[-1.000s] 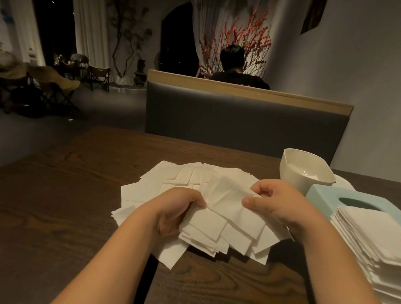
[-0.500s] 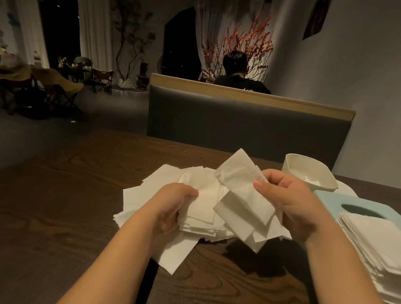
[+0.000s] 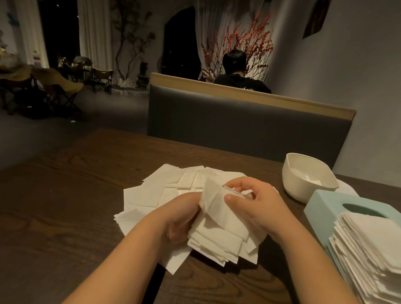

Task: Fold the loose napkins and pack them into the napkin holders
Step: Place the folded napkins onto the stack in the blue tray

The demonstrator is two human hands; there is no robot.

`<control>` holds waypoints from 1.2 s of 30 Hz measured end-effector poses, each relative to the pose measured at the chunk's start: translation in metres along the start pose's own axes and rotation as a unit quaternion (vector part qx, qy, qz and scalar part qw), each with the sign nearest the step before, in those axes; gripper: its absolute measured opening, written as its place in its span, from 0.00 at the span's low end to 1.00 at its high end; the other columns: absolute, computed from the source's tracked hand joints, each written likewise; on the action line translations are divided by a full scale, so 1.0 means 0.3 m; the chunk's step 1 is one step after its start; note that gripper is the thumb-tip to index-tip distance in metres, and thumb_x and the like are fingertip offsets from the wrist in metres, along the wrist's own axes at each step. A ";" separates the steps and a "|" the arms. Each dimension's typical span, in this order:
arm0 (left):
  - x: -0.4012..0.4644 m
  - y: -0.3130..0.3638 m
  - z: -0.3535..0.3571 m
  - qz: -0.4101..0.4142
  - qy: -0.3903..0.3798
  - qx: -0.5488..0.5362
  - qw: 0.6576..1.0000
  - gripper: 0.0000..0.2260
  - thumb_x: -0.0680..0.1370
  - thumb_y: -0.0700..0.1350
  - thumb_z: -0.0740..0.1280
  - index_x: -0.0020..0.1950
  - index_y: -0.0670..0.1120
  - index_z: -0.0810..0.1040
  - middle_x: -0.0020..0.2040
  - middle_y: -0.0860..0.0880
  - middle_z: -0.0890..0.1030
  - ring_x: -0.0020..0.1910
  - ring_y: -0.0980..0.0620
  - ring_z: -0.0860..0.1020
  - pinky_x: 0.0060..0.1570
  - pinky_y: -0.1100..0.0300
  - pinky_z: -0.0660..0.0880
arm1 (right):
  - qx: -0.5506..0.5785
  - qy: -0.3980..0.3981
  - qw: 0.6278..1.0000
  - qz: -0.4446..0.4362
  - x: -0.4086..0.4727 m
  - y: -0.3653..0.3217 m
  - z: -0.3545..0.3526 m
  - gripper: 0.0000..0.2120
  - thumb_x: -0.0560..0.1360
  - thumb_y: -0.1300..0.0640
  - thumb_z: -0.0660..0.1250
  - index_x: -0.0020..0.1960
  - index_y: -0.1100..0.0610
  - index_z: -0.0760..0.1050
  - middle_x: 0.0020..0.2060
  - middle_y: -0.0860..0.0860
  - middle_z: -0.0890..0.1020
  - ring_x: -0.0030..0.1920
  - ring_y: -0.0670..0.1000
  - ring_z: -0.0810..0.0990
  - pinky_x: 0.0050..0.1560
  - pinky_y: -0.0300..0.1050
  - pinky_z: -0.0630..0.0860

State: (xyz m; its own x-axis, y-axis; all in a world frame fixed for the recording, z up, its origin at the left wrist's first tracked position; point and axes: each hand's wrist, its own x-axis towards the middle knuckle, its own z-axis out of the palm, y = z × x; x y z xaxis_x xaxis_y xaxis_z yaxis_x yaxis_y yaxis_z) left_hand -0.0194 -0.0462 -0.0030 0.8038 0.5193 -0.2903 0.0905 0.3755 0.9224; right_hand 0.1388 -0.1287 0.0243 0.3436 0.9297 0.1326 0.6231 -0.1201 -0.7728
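Both hands meet over the loose napkins [image 3: 166,192] spread on the dark wooden table [image 3: 44,211]. Right hand [image 3: 255,207], fingers curled, pinches a crumpled single napkin [image 3: 214,201] between thumb and fingertips. Left hand [image 3: 178,225] curls round the edge of a small napkin bundle [image 3: 220,241] beneath it; its fingers are hidden by paper. Number of loose sheets cannot be counted. To the right stand one white holder [image 3: 298,184], one pale blue holder [image 3: 323,208], and one neat folded stack [image 3: 379,259], partly cut off by the frame edge.
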 end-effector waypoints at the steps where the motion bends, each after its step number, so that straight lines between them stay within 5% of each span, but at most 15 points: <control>1: -0.005 -0.001 0.005 -0.004 -0.009 0.006 1.000 0.11 0.73 0.45 0.70 0.52 0.44 0.87 0.55 0.37 0.84 0.53 0.40 0.81 0.58 0.45 0.76 | -0.011 0.001 1.000 -0.010 0.002 -0.002 0.009 0.06 0.75 0.50 0.71 0.47 0.38 0.78 0.50 0.37 0.77 0.51 0.40 0.74 0.45 0.35 0.69; 3: 0.001 -0.009 0.007 -0.007 -0.009 0.023 1.000 0.16 0.71 0.39 0.68 0.58 0.40 0.83 0.60 0.32 0.80 0.54 0.37 0.80 0.55 0.43 0.76 | -0.016 0.019 0.999 -0.028 0.005 -0.011 0.024 0.06 0.75 0.52 0.71 0.43 0.41 0.80 0.49 0.37 0.78 0.51 0.40 0.75 0.45 0.33 0.68; 6: 0.012 -0.012 -0.003 -0.001 0.026 0.015 1.000 0.17 0.74 0.39 0.67 0.60 0.34 0.79 0.52 0.35 0.81 0.47 0.40 0.80 0.49 0.48 0.77 | -0.010 0.101 0.993 -0.059 0.006 -0.012 0.012 0.06 0.74 0.53 0.72 0.40 0.43 0.81 0.48 0.39 0.77 0.51 0.39 0.74 0.47 0.33 0.69; 11: 0.012 -0.007 -0.008 0.013 0.040 -0.042 0.998 0.11 0.81 0.41 0.64 0.62 0.38 0.77 0.47 0.40 0.85 0.47 0.41 0.83 0.56 0.44 0.78 | 0.094 0.174 0.980 -0.021 0.014 0.012 -0.033 0.04 0.77 0.52 0.70 0.45 0.48 0.83 0.42 0.42 0.83 0.47 0.45 0.80 0.53 0.52 0.80; 14: -0.005 -0.007 0.002 0.008 0.028 -0.062 0.998 0.08 0.79 0.39 0.63 0.57 0.40 0.78 0.43 0.41 0.84 0.41 0.43 0.84 0.46 0.50 0.80 | 0.093 0.145 0.985 -0.021 0.018 0.020 -0.024 0.04 0.77 0.52 0.69 0.46 0.47 0.83 0.41 0.42 0.84 0.47 0.45 0.81 0.51 0.51 0.81; 18: -0.018 -0.009 -0.002 0.004 0.000 -0.053 0.999 0.17 0.75 0.44 0.71 0.63 0.43 0.80 0.55 0.39 0.84 0.53 0.40 0.82 0.59 0.44 0.76 | 0.076 0.040 0.995 -0.054 0.012 0.001 -0.014 0.05 0.78 0.54 0.69 0.48 0.45 0.83 0.42 0.38 0.83 0.46 0.40 0.81 0.45 0.37 0.76; 23: -0.001 -0.015 -0.016 0.018 -0.018 -0.023 0.999 0.18 0.75 0.41 0.70 0.65 0.41 0.80 0.64 0.33 0.78 0.64 0.32 0.77 0.69 0.38 0.68 | 0.104 -0.021 0.993 -0.055 0.018 -0.002 -0.033 0.05 0.78 0.51 0.68 0.52 0.45 0.82 0.47 0.40 0.84 0.51 0.43 0.82 0.54 0.43 0.79; 25: 0.001 -0.020 -0.014 0.018 -0.025 -0.017 0.999 0.17 0.76 0.40 0.69 0.64 0.39 0.80 0.65 0.32 0.77 0.61 0.33 0.78 0.66 0.39 0.70 | 0.077 -0.027 0.995 -0.055 0.023 -0.003 -0.033 0.04 0.76 0.51 0.70 0.49 0.45 0.83 0.45 0.40 0.84 0.49 0.41 0.81 0.52 0.39 0.76; 28: 0.006 -0.025 -0.018 0.012 0.007 -0.020 1.000 0.15 0.77 0.38 0.66 0.63 0.37 0.79 0.56 0.34 0.81 0.50 0.39 0.81 0.53 0.46 0.77 | 0.027 0.058 0.996 -0.058 0.032 -0.001 -0.023 0.03 0.75 0.54 0.72 0.45 0.47 0.83 0.44 0.39 0.82 0.48 0.41 0.78 0.50 0.39 0.73; 32: 0.007 -0.016 -0.022 0.010 0.053 -0.051 0.997 0.07 0.80 0.39 0.63 0.55 0.39 0.78 0.41 0.41 0.84 0.38 0.44 0.83 0.44 0.51 0.78 | 0.161 0.238 0.957 -0.037 0.026 0.003 -0.057 0.04 0.78 0.56 0.68 0.45 0.51 0.80 0.41 0.46 0.81 0.46 0.48 0.80 0.42 0.43 0.76; 36: 0.025 -0.011 -0.019 0.015 0.099 -0.091 0.991 0.12 0.80 0.39 0.63 0.61 0.38 0.77 0.46 0.39 0.85 0.42 0.41 0.85 0.50 0.46 0.82 | 0.227 0.224 0.945 0.073 0.025 0.005 -0.064 0.05 0.80 0.55 0.66 0.48 0.52 0.80 0.47 0.51 0.82 0.49 0.51 0.80 0.43 0.46 0.78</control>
State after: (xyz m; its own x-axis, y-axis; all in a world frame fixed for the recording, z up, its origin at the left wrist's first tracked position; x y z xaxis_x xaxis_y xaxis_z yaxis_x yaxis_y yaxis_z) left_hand -0.0169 -0.0393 -0.0096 0.6723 0.6660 -0.3232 -0.0538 0.4794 0.8759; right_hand 0.1557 -0.1284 0.0361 0.7286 0.6621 0.1754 0.2157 0.0213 -0.9762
